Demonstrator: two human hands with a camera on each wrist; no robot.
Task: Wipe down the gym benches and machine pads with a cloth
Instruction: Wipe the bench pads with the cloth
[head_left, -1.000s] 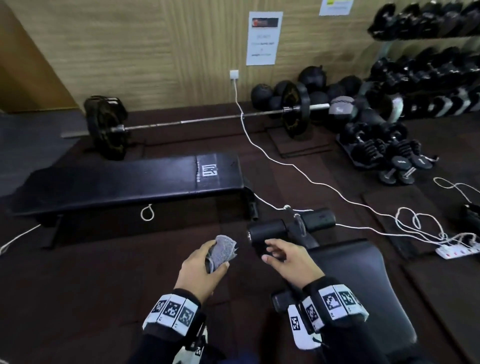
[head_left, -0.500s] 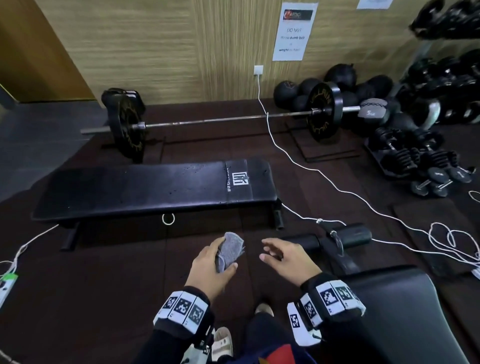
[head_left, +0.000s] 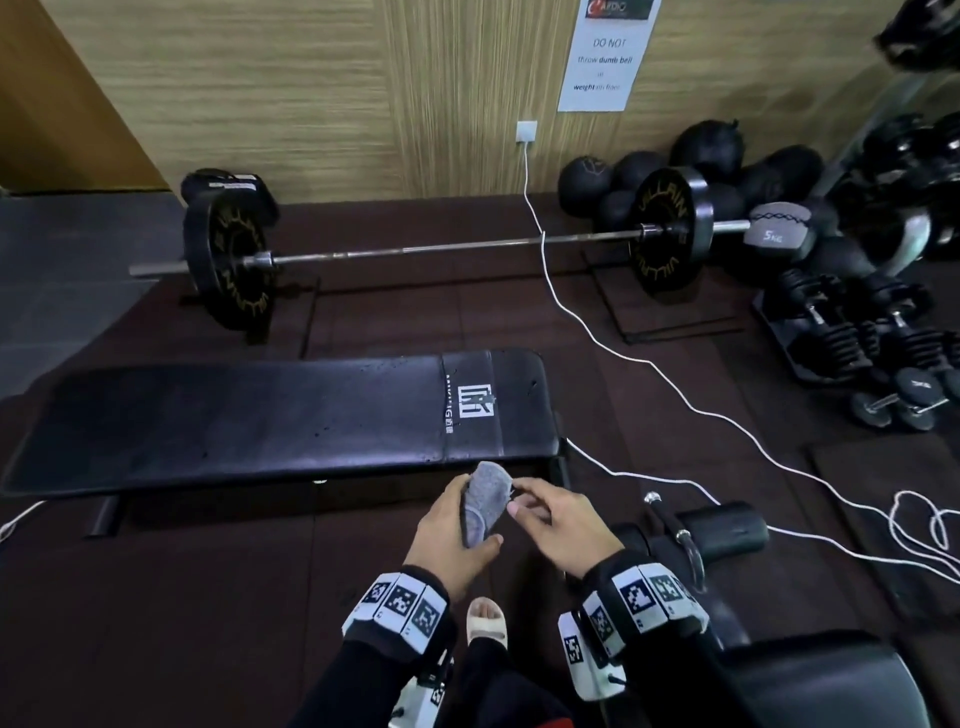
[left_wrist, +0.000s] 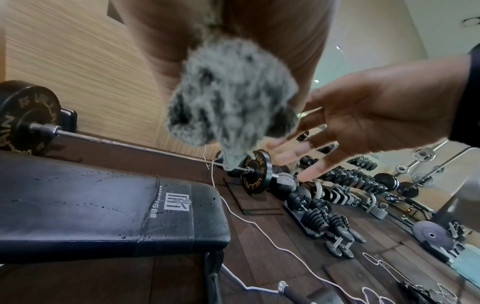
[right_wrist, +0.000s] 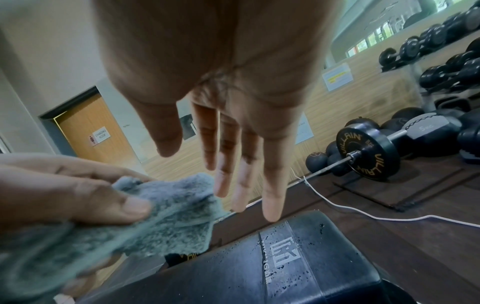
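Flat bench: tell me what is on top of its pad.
Scattered water droplets and a white logo lie on the flat bench pad. The gray cloth, gripped by the left hand, covers part of the near edge.

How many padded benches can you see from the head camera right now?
2. A flat bench lies across the floor ahead of the hands; a second bench's pad sits at lower right, partly cut off. Others may be out of frame.

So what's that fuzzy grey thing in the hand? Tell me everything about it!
It is a small grey cloth, fluffy and speckled like soft microfibre, bunched into a crumpled wad. The left hand grips it, thumb pressed on top, one corner hanging loose. The right hand reaches toward it with straight fingers. It is held in the air just near the black bench, not touching it.
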